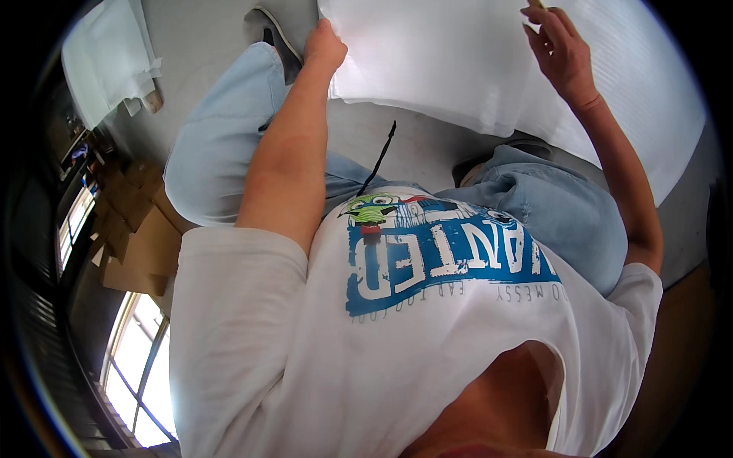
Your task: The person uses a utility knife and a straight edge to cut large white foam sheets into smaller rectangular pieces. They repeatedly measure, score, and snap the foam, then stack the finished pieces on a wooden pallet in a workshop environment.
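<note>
A large white sheet [435, 61], smooth and slightly see-through like packing foam, spreads over the grey floor in front of me. My left hand [326, 47] is closed at the sheet's left edge, near its corner, and appears to pinch it. Above the right part of the sheet is my right hand [563, 57], its fingers bent round a thin yellowish stick-like thing [537, 4]. Most of that thing is cut off by the top of the picture, so its kind does not show.
My knees are bent, with a dark shoe [279, 42] beside the sheet's left edge. Another white sheet [103, 61] hangs or lies at the far left. Cardboard boxes [145, 256] stand at the left, near a window [137, 366]. A dark cord [379, 155] sticks out at my waist.
</note>
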Demonstrator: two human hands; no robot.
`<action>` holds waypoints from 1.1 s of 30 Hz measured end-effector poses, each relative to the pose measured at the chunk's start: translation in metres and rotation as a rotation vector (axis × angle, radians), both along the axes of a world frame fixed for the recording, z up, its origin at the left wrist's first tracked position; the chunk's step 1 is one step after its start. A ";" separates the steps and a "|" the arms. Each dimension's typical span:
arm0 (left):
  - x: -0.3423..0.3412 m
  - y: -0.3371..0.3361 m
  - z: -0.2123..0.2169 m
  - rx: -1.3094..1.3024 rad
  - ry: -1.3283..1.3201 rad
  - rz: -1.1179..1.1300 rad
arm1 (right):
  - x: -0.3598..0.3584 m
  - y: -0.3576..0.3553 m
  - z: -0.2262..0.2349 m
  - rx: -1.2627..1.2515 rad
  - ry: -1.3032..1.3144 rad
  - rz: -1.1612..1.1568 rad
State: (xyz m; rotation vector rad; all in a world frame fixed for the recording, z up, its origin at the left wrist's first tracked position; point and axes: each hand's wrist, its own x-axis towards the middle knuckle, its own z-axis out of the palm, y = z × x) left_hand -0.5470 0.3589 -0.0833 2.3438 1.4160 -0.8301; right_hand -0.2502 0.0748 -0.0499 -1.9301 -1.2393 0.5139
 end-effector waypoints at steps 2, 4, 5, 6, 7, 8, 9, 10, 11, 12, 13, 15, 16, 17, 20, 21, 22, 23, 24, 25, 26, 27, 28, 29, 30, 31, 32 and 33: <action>0.001 0.001 -0.002 0.019 0.021 -0.009 | -0.025 -0.020 -0.004 -0.062 0.103 0.085; 0.005 0.004 0.003 -0.003 0.080 -0.011 | -0.043 -0.034 -0.011 0.000 0.022 0.122; 0.006 0.002 0.008 0.035 0.094 0.008 | -0.049 -0.038 -0.018 -0.018 0.039 0.105; 0.011 -0.004 0.016 0.066 0.106 0.023 | -0.055 -0.042 -0.023 -0.045 0.055 0.084; 0.015 -0.010 0.024 0.097 0.118 0.038 | -0.061 -0.042 -0.030 -0.034 0.048 0.079; 0.019 -0.014 0.032 0.176 0.138 0.023 | -0.064 -0.043 -0.036 -0.032 0.036 0.071; 0.025 -0.020 0.035 0.244 0.145 0.009 | -0.063 -0.047 -0.038 -0.042 0.014 0.064; 0.030 -0.025 0.039 0.311 0.151 -0.004 | -0.066 -0.047 -0.040 -0.010 0.037 0.068; 0.034 -0.030 0.041 0.346 0.110 -0.055 | -0.069 -0.047 -0.043 -0.005 0.033 0.073; 0.040 -0.035 0.037 0.376 0.064 -0.110 | -0.072 -0.047 -0.046 -0.004 0.027 0.071; 0.049 -0.045 0.028 0.438 -0.036 -0.202 | -0.073 -0.049 -0.047 -0.011 0.012 0.055; 0.077 -0.085 0.032 0.125 -0.374 -0.371 | -0.075 -0.052 -0.048 -0.004 -0.004 0.026; 0.088 -0.108 0.038 -0.034 -0.535 -0.451 | -0.076 -0.053 -0.048 0.013 0.005 0.009; 0.094 -0.133 0.045 -0.184 -0.442 -0.507 | -0.077 -0.054 -0.048 0.031 0.017 -0.007; 0.084 -0.159 0.027 -0.380 -0.309 -0.534 | -0.069 -0.065 -0.039 0.060 0.293 -0.117; 0.077 -0.155 0.017 -0.390 -0.321 -0.525 | -0.065 -0.075 -0.028 0.077 0.550 -0.224; 0.070 -0.150 0.009 -0.400 -0.333 -0.516 | -0.062 -0.088 -0.016 0.097 0.805 -0.333; 0.068 -0.148 0.005 -0.425 -0.367 -0.515 | -0.059 -0.107 -0.004 0.098 1.079 -0.412; 0.067 -0.150 0.006 -0.442 -0.332 -0.488 | -0.060 -0.130 0.005 -0.058 1.174 -0.401; 0.070 -0.149 0.007 -0.455 -0.296 -0.467 | -0.062 -0.152 0.012 -0.210 1.266 -0.389; 0.076 -0.149 0.006 -0.464 -0.266 -0.455 | -0.064 -0.167 0.020 -0.353 1.350 -0.380; 0.079 -0.148 0.007 -0.472 -0.260 -0.444 | -0.074 -0.175 0.028 -0.409 1.366 -0.361; 0.080 -0.148 0.009 -0.479 -0.253 -0.430 | -0.088 -0.182 0.034 -0.466 1.384 -0.340; 0.082 -0.148 0.010 -0.491 -0.250 -0.424 | -0.097 -0.186 0.040 -0.521 1.398 -0.329; 0.084 -0.147 0.010 -0.500 -0.232 -0.417 | -0.102 -0.186 0.042 -0.549 1.446 -0.368; 0.084 -0.147 0.009 -0.508 -0.214 -0.409 | -0.106 -0.181 0.045 -0.577 1.495 -0.406; 0.084 -0.147 0.010 -0.505 -0.199 -0.391 | -0.107 -0.178 0.046 -0.604 1.539 -0.427; 0.086 -0.148 0.011 -0.506 -0.185 -0.387 | -0.118 -0.184 0.025 -0.511 1.559 -0.460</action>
